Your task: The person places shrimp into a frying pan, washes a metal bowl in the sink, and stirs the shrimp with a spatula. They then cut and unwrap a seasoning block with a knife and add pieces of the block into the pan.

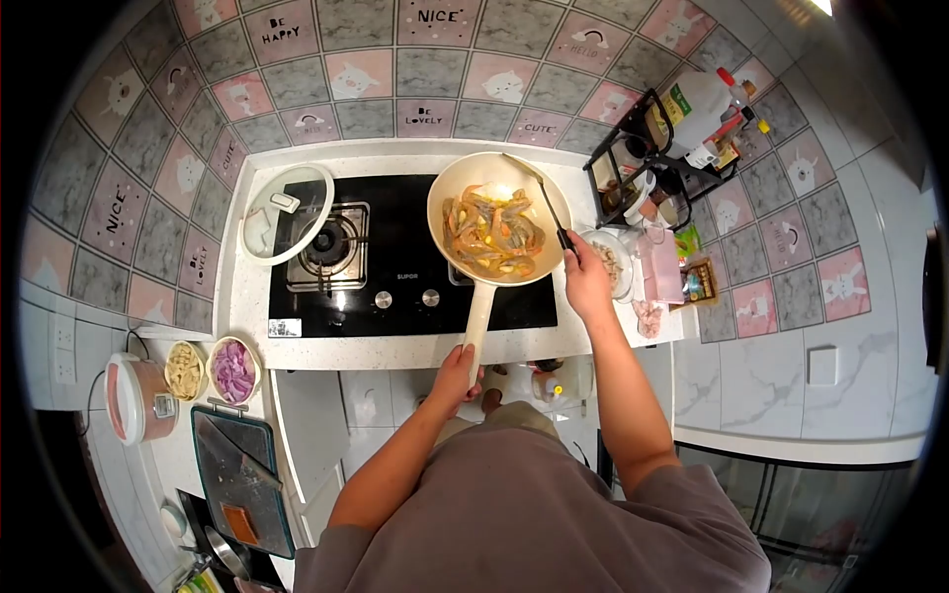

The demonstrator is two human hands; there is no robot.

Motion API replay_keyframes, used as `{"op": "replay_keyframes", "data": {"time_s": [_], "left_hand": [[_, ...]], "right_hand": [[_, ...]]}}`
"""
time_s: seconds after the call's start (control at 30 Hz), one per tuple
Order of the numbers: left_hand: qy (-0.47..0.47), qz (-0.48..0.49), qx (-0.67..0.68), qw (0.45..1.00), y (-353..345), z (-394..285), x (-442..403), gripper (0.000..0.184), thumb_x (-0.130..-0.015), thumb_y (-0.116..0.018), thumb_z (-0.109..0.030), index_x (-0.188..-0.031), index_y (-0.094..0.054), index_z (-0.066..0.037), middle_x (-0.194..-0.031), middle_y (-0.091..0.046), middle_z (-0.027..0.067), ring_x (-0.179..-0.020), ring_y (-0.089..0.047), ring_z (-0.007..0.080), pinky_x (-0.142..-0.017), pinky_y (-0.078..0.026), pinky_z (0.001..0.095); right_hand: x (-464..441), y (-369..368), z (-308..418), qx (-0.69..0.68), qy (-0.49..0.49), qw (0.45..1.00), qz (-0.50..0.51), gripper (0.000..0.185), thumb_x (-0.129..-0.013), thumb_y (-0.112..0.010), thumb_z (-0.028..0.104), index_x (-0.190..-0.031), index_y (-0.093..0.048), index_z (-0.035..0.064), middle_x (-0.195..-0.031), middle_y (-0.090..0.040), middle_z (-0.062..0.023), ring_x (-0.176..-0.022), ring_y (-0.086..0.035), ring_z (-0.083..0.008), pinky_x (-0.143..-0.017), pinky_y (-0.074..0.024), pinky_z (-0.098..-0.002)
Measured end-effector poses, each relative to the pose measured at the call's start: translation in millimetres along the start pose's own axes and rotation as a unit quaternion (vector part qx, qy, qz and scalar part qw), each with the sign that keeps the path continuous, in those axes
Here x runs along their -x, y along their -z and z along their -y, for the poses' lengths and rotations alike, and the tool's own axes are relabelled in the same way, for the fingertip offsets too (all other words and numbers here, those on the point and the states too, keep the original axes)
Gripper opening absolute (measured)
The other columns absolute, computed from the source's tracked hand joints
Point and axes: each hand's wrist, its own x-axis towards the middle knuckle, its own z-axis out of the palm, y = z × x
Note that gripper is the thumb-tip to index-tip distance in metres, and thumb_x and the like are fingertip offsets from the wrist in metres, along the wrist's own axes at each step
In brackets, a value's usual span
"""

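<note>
My left hand [454, 378] is wrapped round the cream handle [480, 321] of a frying pan [442, 188] on the right side of the black gas stove. Several shrimp [494, 232], grey and orange, lie in it with small yellow bits. My right hand [590, 274] grips the dark handle of a spatula [550, 203], which slants over the pan's right side. Its head is near the far rim, and I cannot tell whether it touches the pan. A plate [621, 259] with pale pieces is close to my right hand, partly hidden behind it.
A glass lid [289, 214] overlaps the left burner [331, 245]. Bottles fill a black rack [643, 138] at the right, above a pink box [660, 265]. At the left are a bowl of chopped purple onion [233, 372], a bowl of pale pieces [185, 372] and a cleaver [237, 450] on a cutting board [213, 474].
</note>
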Motion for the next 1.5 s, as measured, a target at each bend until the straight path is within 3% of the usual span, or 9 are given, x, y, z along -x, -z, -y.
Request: {"op": "replay_keyframes", "data": {"time_s": [0.3,0.37,0.43,0.5,0.67,0.83,1.17,1.4,1.5], "left_hand": [[-0.003,0.003,0.011,1.000,-2.4,-2.6,4.2,0.029,-0.104,-0.039,-0.043,-0.106,-0.048,-0.016,-0.078,-0.053,-0.0001,-0.048,-0.043,0.0107,-0.040,-0.025,0.0240],[0.000,0.002,0.005,1.000,-2.4,-3.6,4.7,0.029,-0.104,-0.038,-0.043,-0.106,-0.048,-0.016,-0.078,-0.053,0.0000,-0.048,-0.043,0.0108,-0.040,-0.025,0.0239],[-0.001,0.000,0.003,1.000,-1.9,-2.8,4.2,0.029,-0.104,-0.038,-0.043,-0.106,-0.048,-0.016,-0.078,-0.053,0.0001,-0.048,-0.043,0.0109,-0.040,-0.026,0.0240],[-0.004,0.000,0.000,1.000,-2.2,-1.2,3.0,0.029,-0.104,-0.038,-0.043,-0.106,-0.047,-0.016,-0.078,-0.053,0.0002,-0.047,-0.043,0.0110,-0.040,-0.026,0.0241],[-0.003,0.003,0.008,1.000,-1.6,-1.2,1.8,0.029,-0.104,-0.038,-0.043,-0.107,-0.048,-0.015,-0.078,-0.053,0.0007,-0.047,-0.043,0.0114,-0.040,-0.026,0.0244],[0.001,0.001,0.005,1.000,-1.5,-1.3,1.3,0.029,-0.104,-0.039,-0.043,-0.107,-0.048,-0.015,-0.077,-0.053,0.0007,-0.047,-0.043,0.0115,-0.040,-0.026,0.0245],[0.002,0.003,0.005,1.000,-0.2,-1.4,1.7,0.029,-0.104,-0.039,-0.042,-0.107,-0.047,-0.015,-0.078,-0.053,0.0009,-0.047,-0.043,0.0119,-0.040,-0.025,0.0247],[-0.002,0.007,0.008,1.000,0.2,-0.9,0.3,0.031,-0.104,-0.038,-0.042,-0.110,-0.048,-0.013,-0.076,-0.053,0.0016,-0.045,-0.044,0.0111,-0.038,-0.031,0.0254],[-0.005,0.006,0.001,1.000,-1.3,-1.5,2.5,0.029,-0.105,-0.038,-0.042,-0.108,-0.047,-0.015,-0.077,-0.053,0.0010,-0.047,-0.043,0.0117,-0.040,-0.025,0.0245]], "right_hand": [[-5.8,-40.5,-18.8,-0.108,-0.020,0.993,-0.032,0.039,-0.099,-0.049,0.018,-0.134,-0.054,0.0032,-0.115,-0.064,-0.0269,-0.107,-0.063,-0.0387,-0.090,-0.0490,-0.0407],[-7.4,-44.1,-12.1,-0.085,-0.050,0.995,-0.024,0.038,-0.098,-0.051,0.017,-0.133,-0.057,0.0056,-0.103,-0.069,-0.0208,-0.093,-0.066,-0.0296,-0.087,-0.0491,-0.0355],[-5.9,-41.8,-3.4,-0.063,-0.058,0.996,-0.012,0.038,-0.098,-0.052,0.018,-0.133,-0.056,0.0060,-0.104,-0.068,-0.0220,-0.096,-0.066,-0.0319,-0.089,-0.0489,-0.0363],[-4.6,-40.8,-3.9,-0.031,-0.030,0.998,0.046,0.038,-0.098,-0.049,0.020,-0.134,-0.055,0.0069,-0.110,-0.066,-0.0271,-0.106,-0.062,-0.0418,-0.090,-0.0490,-0.0434],[7.1,-32.1,-12.1,-0.069,-0.005,0.996,0.051,0.038,-0.097,-0.050,0.017,-0.133,-0.056,0.0075,-0.107,-0.066,-0.0274,-0.101,-0.063,-0.0424,-0.087,-0.0497,-0.0446],[8.0,-29.0,-8.8,0.012,0.054,0.997,-0.051,0.040,-0.096,-0.053,0.013,-0.135,-0.054,0.0077,-0.095,-0.063,-0.0258,-0.088,-0.062,-0.0427,-0.079,-0.0501,-0.0484],[4.0,-41.4,-3.0,0.021,0.061,0.995,-0.070,0.038,-0.095,-0.053,0.012,-0.133,-0.056,0.0065,-0.097,-0.063,-0.0264,-0.087,-0.063,-0.0427,-0.079,-0.0514,-0.0480],[2.3,-41.3,0.7,0.084,0.080,0.993,0.009,0.039,-0.094,-0.055,0.012,-0.133,-0.057,0.0103,-0.097,-0.064,-0.0249,-0.088,-0.064,-0.0415,-0.078,-0.0516,-0.0474],[7.3,-33.7,0.9,0.116,0.082,0.988,0.065,0.040,-0.092,-0.057,0.012,-0.132,-0.057,0.0112,-0.097,-0.065,-0.0241,-0.090,-0.063,-0.0416,-0.079,-0.0502,-0.0478]]}}
